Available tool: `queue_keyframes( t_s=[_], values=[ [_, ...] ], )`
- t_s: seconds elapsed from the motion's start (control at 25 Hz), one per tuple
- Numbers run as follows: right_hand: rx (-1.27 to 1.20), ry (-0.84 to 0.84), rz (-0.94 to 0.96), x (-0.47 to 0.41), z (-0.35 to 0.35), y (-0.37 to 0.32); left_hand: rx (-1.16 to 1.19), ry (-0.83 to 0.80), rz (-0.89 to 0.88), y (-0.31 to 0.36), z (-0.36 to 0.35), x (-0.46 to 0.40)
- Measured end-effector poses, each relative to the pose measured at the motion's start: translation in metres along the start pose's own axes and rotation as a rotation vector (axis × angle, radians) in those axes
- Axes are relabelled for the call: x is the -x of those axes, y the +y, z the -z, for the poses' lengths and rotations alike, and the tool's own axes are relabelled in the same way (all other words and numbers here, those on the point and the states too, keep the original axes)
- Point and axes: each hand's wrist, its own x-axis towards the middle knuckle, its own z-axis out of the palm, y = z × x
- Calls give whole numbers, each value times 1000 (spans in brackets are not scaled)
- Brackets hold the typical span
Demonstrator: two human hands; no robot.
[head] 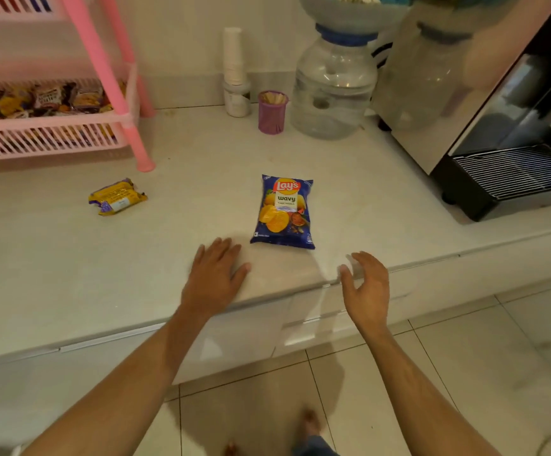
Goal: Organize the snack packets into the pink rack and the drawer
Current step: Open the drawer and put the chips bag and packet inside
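Two packets are left loose on the bench [201, 166], and I'll place everything off the blue Lay's chip bag [282, 212] since it sits dead centre. It lies flat, label up, a little back from the front edge, so it's easy to scoop from either side. Well off to its left is a small yellow-and-purple biscuit packet [118, 196], lying close to the foot of the pink rack [126, 103]. That rack stands further left and behind the bag, and its lower tray already has a heap of small wrapped snacks in it, so that's probably where the biscuit one belongs.

Both hands are empty. The left hand [213, 274] is flat on the bench, fingers spread, just in front and left of the bag, near it but not touching. The right hand [364, 286] hangs over the bench edge in front and right of the bag, fingers loosely curved with nothing in them. Looks to me like a two-sided approach to the bag.

Below the edge, right under that hand, is a white drawer front [320, 327], closed as far as I can tell. My guess is the puffy bag goes in there, so the drawer needs pulling out first.
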Motion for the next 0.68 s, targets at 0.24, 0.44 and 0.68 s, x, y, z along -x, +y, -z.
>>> queue_keyframes(
  t_s=[0.24, 0.44, 0.68],
  values=[
    [-767, 66, -881, -10, 18, 57, -43, -31, 51, 5, 0, 0],
    [-1180, -269, -918, -27, 28, 77, -79, 46, 159, 37, -5, -3],
    [-1360, -378, -941, -46, 40, 97, -46, 135, 255, 108, -31, -13]
  ],
)
